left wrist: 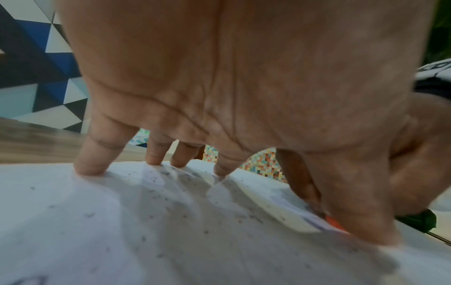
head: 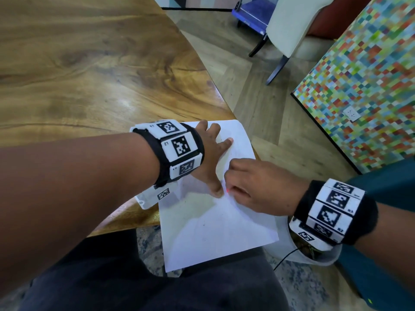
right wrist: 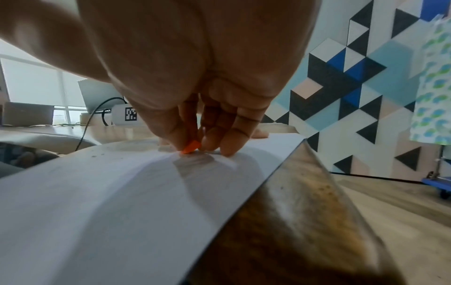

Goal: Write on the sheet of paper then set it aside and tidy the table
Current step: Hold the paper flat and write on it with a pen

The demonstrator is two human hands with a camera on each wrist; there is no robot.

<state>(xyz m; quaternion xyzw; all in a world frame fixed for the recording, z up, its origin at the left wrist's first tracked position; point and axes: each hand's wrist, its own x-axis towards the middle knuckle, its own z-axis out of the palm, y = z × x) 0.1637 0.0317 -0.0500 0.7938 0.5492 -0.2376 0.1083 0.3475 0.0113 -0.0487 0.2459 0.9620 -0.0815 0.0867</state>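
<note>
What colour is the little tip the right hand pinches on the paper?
Bright orange tip, pinched by the right hand; clearest in the right wrist view.

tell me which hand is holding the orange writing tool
The right hand: its fingers pinch the orange tool against the sheet of paper. The left hand just presses flat, fingers spread.

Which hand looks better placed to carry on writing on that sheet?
The right hand: it already pinches an orange-tipped pen with the tip down on the sheet of paper. The left hand lies spread flat, steadying the sheet.
</note>
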